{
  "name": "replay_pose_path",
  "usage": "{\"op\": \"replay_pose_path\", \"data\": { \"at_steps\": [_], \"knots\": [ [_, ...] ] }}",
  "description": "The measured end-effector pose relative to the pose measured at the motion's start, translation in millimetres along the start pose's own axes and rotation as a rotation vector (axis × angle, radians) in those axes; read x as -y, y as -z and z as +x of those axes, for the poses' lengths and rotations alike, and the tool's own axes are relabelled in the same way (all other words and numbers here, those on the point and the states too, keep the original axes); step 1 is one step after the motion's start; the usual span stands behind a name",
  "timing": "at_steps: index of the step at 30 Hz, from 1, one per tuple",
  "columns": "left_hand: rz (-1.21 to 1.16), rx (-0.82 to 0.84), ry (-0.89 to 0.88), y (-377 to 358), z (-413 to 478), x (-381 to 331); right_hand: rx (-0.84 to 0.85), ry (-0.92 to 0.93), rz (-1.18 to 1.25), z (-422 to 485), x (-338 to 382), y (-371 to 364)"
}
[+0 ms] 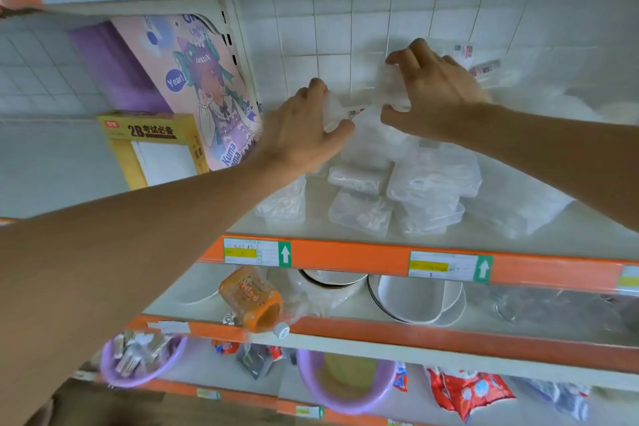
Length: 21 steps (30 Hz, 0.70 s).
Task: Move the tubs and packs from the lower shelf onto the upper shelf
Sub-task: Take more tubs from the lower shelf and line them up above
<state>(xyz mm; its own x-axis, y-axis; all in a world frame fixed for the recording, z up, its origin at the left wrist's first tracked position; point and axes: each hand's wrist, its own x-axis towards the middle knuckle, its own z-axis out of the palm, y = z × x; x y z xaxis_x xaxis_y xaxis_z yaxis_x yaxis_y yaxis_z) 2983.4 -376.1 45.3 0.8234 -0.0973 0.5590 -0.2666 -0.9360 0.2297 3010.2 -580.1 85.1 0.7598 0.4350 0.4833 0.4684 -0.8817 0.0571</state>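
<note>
Both my hands reach onto the upper shelf [345,254]. My left hand [304,128] grips one end of a clear plastic pack [366,111] and my right hand [435,90] grips its other end, above a pile of clear lidded tubs [432,180] and clear packs [281,204] lying on that shelf. On the lower shelf [449,339] lie an orange pack [252,297] on its side at the front edge, and white bowls [411,297] stacked on their sides behind it.
A pink illustrated box [204,86] and a yellow 2B box [152,149] stand left of the pile. More clear tubs [484,66] lean against the tiled back wall. Purple bowls [138,360] and red snack bags [466,391] fill the bottom shelf.
</note>
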Motion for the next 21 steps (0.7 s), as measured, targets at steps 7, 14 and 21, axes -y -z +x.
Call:
{"op": "replay_pose_path", "data": {
  "at_steps": [7,14,21],
  "knots": [
    [0.104,0.040,-0.100,17,-31,-15,0.054,0.032,-0.003,-42,2,21],
    [0.201,0.078,-0.212,58,-68,-43,0.040,0.079,-0.015,-84,10,58],
    [0.204,0.149,-0.277,105,-94,-78,0.064,0.134,-0.024,-120,28,95]
  ]
}}
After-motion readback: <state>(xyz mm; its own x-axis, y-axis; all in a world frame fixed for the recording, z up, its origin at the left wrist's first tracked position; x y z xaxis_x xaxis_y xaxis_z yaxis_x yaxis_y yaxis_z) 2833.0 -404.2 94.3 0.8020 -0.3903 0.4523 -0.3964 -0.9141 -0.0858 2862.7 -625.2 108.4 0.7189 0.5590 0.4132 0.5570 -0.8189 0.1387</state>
